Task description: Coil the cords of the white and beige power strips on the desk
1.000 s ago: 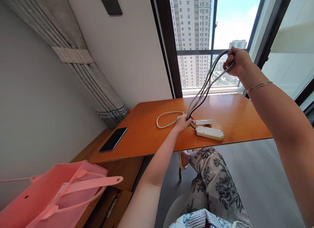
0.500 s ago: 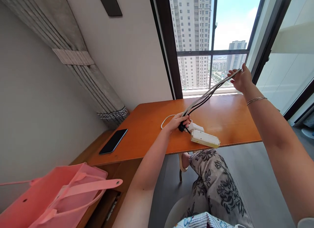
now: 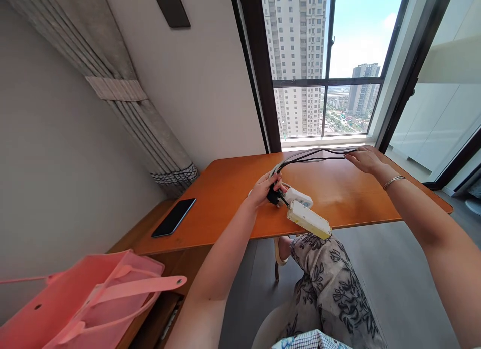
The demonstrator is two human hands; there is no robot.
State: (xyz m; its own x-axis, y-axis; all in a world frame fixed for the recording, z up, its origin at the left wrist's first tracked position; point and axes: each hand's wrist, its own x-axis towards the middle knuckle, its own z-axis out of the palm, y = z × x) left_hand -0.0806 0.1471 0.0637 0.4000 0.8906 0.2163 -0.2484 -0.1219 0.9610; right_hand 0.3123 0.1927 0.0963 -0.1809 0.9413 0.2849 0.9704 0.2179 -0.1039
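Our left hand (image 3: 263, 189) clasps the cable bundle (image 3: 308, 160) beside a black plug (image 3: 272, 194); its long axis runs rightward over the table (image 3: 225, 203) to our right hand (image 3: 364, 160), whose grip we cannot tell.

The table (image 3: 233, 203) is wood, smooth and shiny, with light gleaming on its top. The cords (image 3: 311, 158) look like smooth, bendy plastic. The black plug (image 3: 273, 194) and the long pale block (image 3: 308, 219) look like hard plastic. The phone (image 3: 174, 217) has a shiny, glassy front. The bracelet (image 3: 394, 182) looks like shiny metal. The curtain (image 3: 124, 108) and trousers (image 3: 334, 289) are soft cloth with no shine. The pink bag (image 3: 101, 294) looks smooth, like leather or plastic.
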